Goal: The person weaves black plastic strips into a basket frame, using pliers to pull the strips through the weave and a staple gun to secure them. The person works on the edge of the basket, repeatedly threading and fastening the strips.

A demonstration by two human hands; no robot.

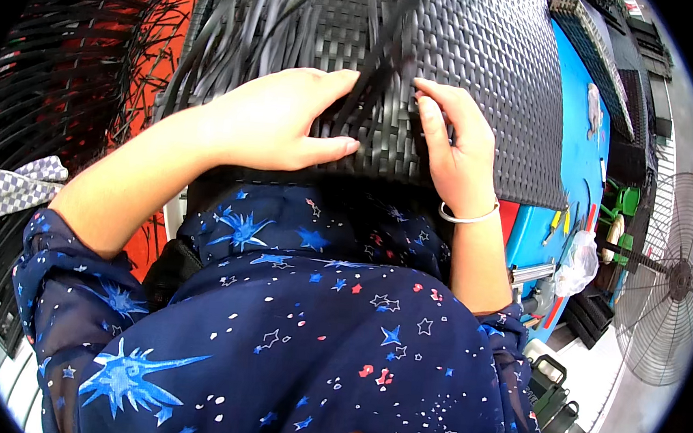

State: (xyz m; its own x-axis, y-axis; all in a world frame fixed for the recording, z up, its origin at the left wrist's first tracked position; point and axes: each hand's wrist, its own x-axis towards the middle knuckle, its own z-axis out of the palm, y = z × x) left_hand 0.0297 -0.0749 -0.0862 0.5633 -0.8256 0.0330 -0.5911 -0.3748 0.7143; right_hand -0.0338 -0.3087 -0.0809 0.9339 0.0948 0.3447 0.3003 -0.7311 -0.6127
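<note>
glossy black woven panel (495, 82) beneath and far of hands; loose strips (385, 61) between. left hand (277, 119) half-spread, right hand (463, 136) loosely curled; grip unclear.

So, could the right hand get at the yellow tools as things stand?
Probably yes: the yellow tools lie uncovered on the blue table, just right of the woven panel; the right hand would have to leave the panel first.
</note>
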